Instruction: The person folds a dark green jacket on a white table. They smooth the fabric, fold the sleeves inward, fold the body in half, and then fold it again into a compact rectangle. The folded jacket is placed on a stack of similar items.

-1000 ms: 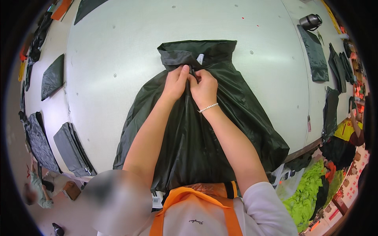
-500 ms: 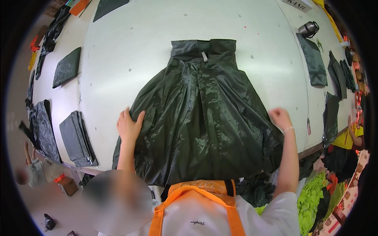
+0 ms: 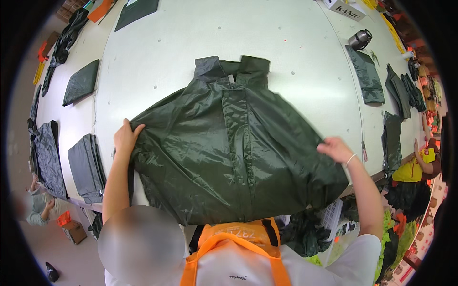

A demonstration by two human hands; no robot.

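Jacket [image 3: 195,143], dark green and shiny, spread front up at the middle of the near edge of the tabletop [image 3: 157,52], with hem close to that edge and collar [image 3: 207,70] toward the far edge. Left hand [image 3: 125,138] at the side toward the left edge, with fingers narrow, pinching cloth; right hand [image 3: 338,149] at the opposite side, toward the right edge, with fingers closed on the blurred margin. Done, by the look of it: front facing up, placket [image 3: 237,128] roughly straight down the middle. Remaining, in judgement: sides not yet flat, creases across the body, collar gaping; impossible to tell if fastened all along. Near the left edge, dark folded garments [image 3: 86,167]; near the right edge, folded green piece [image 3: 365,76] and, toward the far right corner, metal flask [image 3: 359,39].
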